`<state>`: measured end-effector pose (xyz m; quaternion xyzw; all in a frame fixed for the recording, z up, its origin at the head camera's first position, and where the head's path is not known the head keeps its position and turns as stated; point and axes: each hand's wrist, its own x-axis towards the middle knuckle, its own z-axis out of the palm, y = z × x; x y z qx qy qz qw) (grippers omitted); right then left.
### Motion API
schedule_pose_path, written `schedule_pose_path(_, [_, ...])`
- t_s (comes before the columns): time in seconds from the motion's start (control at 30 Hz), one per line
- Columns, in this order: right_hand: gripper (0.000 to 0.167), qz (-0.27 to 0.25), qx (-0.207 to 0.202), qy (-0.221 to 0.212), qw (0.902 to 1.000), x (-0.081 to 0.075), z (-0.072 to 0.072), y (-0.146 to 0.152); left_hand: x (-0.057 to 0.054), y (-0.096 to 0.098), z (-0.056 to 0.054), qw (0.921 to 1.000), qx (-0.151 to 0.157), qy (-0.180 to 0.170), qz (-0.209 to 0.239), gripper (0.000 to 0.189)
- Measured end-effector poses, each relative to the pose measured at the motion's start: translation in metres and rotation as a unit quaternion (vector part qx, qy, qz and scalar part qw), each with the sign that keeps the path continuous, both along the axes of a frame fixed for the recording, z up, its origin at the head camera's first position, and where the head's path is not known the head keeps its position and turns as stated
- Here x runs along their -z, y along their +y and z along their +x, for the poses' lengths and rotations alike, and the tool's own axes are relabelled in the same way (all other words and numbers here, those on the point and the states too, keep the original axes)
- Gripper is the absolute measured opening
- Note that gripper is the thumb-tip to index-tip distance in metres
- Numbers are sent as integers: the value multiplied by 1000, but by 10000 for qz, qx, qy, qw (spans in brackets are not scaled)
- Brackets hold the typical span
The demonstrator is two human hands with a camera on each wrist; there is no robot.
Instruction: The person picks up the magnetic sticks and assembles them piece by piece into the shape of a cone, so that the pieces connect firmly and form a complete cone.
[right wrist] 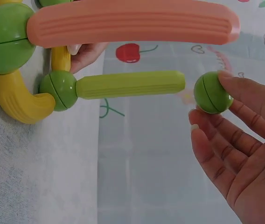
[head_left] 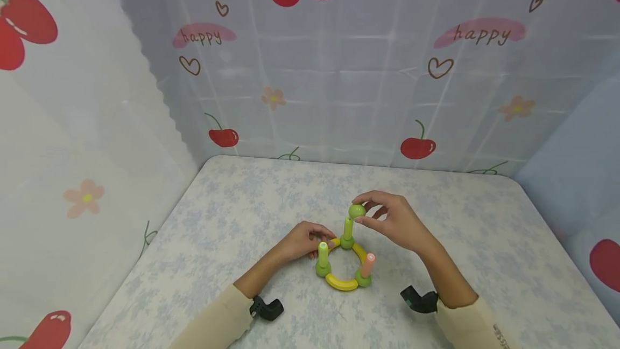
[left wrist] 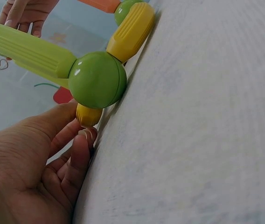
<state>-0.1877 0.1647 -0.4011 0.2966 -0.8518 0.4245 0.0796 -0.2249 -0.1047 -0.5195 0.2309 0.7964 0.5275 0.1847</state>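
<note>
A ring of yellow curved rods and green balls lies on the table, with upright rods standing from the balls. Two uprights are light green, one of them the far rod; the third is an orange rod. My right hand pinches a loose green ball between thumb and fingers. That ball is just above the far rod's tip, a small gap between them in the right wrist view. My left hand pinches the ring's back-left yellow rod, beside the near-left light green rod.
The ring rests on a pale blue-patterned tabletop. Behind it hangs a curtain printed with cherries and hearts. A black wrist device is on the left wrist and another black device on the right.
</note>
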Motion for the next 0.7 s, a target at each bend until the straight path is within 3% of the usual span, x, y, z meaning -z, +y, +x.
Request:
schedule_pose_path(0.27, [34,48,-188,24,9998,6,0,-7,-1,1,1,9999,14,76,-85,17])
schedule_pose_path(0.4, [35,53,-190,-16,9998,6,1,-6,-4,-2,1,9998,165,44,-117,16])
schedule_pose_path(0.57, [34,73,-263,-122,9996,5,1,-6,-19,-15,-5,9968,610,261,-448,20])
schedule_pose_path(0.7, [30,77,-310,-180,9993,4,-1,-5,-38,-32,-11,9881,1112,490,-947,24])
